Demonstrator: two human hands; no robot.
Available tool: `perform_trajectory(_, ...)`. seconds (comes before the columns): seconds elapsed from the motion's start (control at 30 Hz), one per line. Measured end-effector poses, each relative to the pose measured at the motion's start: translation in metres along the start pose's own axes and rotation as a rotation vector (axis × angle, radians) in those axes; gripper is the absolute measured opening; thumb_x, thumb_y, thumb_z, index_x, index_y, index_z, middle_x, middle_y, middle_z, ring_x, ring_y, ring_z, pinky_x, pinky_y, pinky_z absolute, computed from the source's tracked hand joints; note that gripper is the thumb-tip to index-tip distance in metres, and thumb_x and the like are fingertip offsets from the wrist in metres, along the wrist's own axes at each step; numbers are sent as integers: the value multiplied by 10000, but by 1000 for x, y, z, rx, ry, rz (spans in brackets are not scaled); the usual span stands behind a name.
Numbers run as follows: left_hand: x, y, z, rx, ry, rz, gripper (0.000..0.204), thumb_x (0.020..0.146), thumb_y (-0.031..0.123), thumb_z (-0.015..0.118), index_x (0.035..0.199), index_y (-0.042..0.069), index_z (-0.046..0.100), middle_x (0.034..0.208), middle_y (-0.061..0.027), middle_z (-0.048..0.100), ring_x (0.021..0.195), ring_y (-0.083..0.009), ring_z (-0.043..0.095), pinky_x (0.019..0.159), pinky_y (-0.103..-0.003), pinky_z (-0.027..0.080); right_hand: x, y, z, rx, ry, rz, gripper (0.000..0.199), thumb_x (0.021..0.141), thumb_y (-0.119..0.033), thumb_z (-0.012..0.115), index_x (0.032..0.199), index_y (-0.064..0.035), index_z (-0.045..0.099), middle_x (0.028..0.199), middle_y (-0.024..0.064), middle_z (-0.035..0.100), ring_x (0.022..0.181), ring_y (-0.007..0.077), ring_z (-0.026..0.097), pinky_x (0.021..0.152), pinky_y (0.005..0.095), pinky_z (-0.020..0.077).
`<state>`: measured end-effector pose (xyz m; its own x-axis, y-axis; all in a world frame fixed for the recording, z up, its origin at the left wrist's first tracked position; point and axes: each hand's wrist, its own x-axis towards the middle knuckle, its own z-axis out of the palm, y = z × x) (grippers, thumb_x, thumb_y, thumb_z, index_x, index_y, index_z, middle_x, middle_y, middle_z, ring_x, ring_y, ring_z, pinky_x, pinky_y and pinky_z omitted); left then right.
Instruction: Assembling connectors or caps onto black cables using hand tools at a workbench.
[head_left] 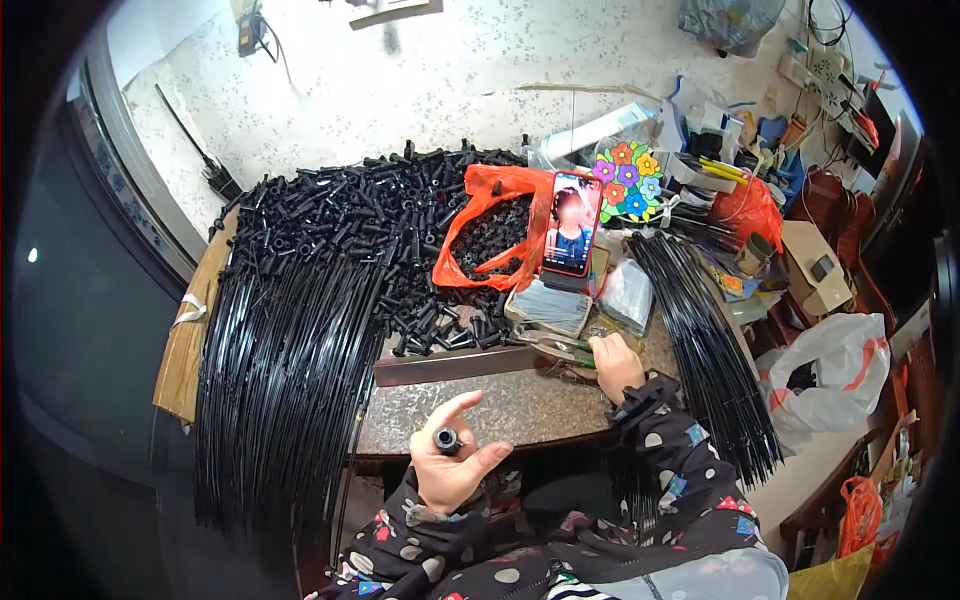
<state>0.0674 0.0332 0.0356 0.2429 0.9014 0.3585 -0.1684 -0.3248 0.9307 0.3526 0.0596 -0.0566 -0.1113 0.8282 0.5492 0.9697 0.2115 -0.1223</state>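
Note:
My left hand [448, 482] is above the table's front edge, index finger and thumb spread apart. A short black hollow tube-shaped part [446, 439] sits in its curled fingers, with the open end facing up. To the right, my right hand [616, 367] is closed on the green-handled pliers [572, 356]; its fingers partly hide the handles. A long dark metal bar [455, 366] lies across the table between the hands and the heap of black tubular parts [340, 215]. Beyond the pliers sits a small open box of thin pale strips [548, 306].
Long thin black rods [285, 390] overhang the table at left, and another bundle [705, 350] at right. A red plastic bag [450, 268] holds small black pieces. Beside it a phone [572, 225] stands upright before a colourful flower decoration [628, 180]. A white bag [830, 375] hangs at right.

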Motion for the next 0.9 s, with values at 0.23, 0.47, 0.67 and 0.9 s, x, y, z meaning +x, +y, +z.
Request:
perform_trajectory(0.23, -4, 5, -3, 41, -31, 17, 491, 664, 81, 747, 1082, -48, 525, 549, 83, 395, 493, -4, 342, 461, -163, 252, -2, 9, -2, 74, 10, 125, 301, 634, 8, 596, 916, -17, 492, 762, 133, 529, 770, 327, 521, 646, 377, 428)
perform_trajectory(0.47, -11, 22, -7, 101, -266, 17, 449, 652, 83, 748, 1048, -16, 560, 507, 68, 391, 474, -5, 331, 452, -176, 256, 12, -14, -28, 318, 140, 369, 220, 690, -31, 638, 880, -25, 527, 743, 115, 580, 696, 263, 577, 620, 310, 454)
perform_trajectory(0.67, -13, 46, 20, 83, -215, 32, 562, 637, 115, 771, 1129, 2, 524, 499, 54, 398, 477, -7, 333, 452, -170, 262, 18, -148, -124, 1325, -62, 519, 185, 728, 10, 637, 859, -19, 509, 746, 37, 563, 719, 103, 543, 654, 243, 437)
perform_trajectory(0.9, -29, 52, 19, 7, -177, 57, 620, 636, 137, 779, 1169, -2, 496, 510, 43, 405, 513, -9, 382, 476, -166, 313, -2, -180, -141, 1491, -121, 199, 221, 742, 16, 625, 841, -15, 431, 772, 84, 520, 733, 163, 541, 680, 270, 441)
